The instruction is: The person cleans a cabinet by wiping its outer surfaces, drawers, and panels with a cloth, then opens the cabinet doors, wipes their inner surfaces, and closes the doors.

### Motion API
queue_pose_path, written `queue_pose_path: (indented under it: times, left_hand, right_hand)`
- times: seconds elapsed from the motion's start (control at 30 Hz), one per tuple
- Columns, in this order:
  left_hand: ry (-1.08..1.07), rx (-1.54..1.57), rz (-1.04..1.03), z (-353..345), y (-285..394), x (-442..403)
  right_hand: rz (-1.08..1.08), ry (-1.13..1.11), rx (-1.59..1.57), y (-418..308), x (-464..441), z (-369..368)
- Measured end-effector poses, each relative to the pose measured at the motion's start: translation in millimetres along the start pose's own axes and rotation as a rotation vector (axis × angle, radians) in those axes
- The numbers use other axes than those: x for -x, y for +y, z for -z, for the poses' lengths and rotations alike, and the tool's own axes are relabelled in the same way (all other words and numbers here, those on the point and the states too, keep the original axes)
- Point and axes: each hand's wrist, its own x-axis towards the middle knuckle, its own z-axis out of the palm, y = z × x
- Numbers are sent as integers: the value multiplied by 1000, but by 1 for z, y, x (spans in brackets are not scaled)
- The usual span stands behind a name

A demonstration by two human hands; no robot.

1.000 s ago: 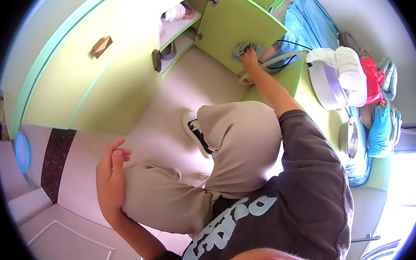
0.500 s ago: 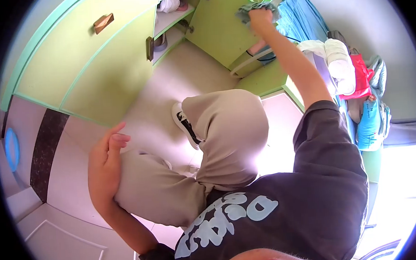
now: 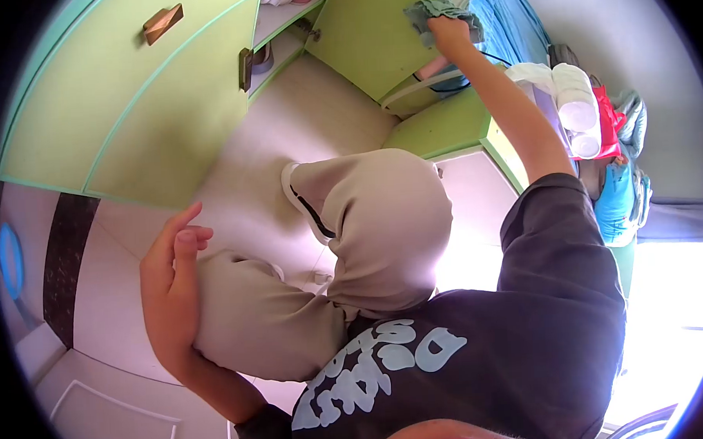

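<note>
My right hand [image 3: 452,36] is stretched out at the top of the view, closed on a crumpled grey-green cloth [image 3: 429,14]. The cloth lies against the upper part of an opened green cabinet door [image 3: 359,31]; whether it presses on the surface is hard to tell. My left hand [image 3: 171,263] is beside my bent left knee, holding nothing, with its fingers loosely curled and apart. Its wrist rests along the grey-beige trousers [image 3: 254,318].
Shoes [image 3: 263,60] sit on shelves inside the open cabinet. Green drawers with a wooden handle [image 3: 162,24] stand at the left. Blue fabric [image 3: 507,16], white rolls [image 3: 575,100] and a red bag [image 3: 610,122] are at the right. My shoe [image 3: 307,202] is on the tiled floor.
My right hand has shifted slightly right and down in view with the cloth. The cabinets have slid a little up and left in view. My left hand moved slightly left.
</note>
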Motion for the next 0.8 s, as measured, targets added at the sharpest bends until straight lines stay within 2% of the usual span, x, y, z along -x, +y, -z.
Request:
queue_pose_path:
  times: [0.07,0.2,0.27,0.3,0.33,0.4,0.47,0.5,0.57,0.8]
  left_hand:
    - [19,-14,14,1,0,1]
    - [38,-44,18,3,3,2]
    - [38,-34,17,4,2,3]
    - [41,-25,18,4,1,3]
    - [36,-26,19,4,0,4]
    - [45,1,18,5,0,5]
    - [51,-1,19,6,-1,6]
    - [61,-1,17,7,-2,6]
    - [75,-6,26,7,-3,6]
    - [60,-21,43,7,-1,4]
  right_hand:
    - [-19,-96,-12,-5,3,-15]
    - [-55,-83,-65,-22,6,-35]
    - [-208,-78,-91,-32,6,-42]
    - [-212,-82,-91,-34,4,-65]
    - [-308,177,-137,-34,-3,-99]
    - [-401,435,-181,-42,0,-100]
    - [-380,10,39,-65,18,-49]
    - [-377,7,35,-68,19,-56]
    - [-469,183,-45,-76,21,-73]
    - [-406,-11,-130,-91,26,-95]
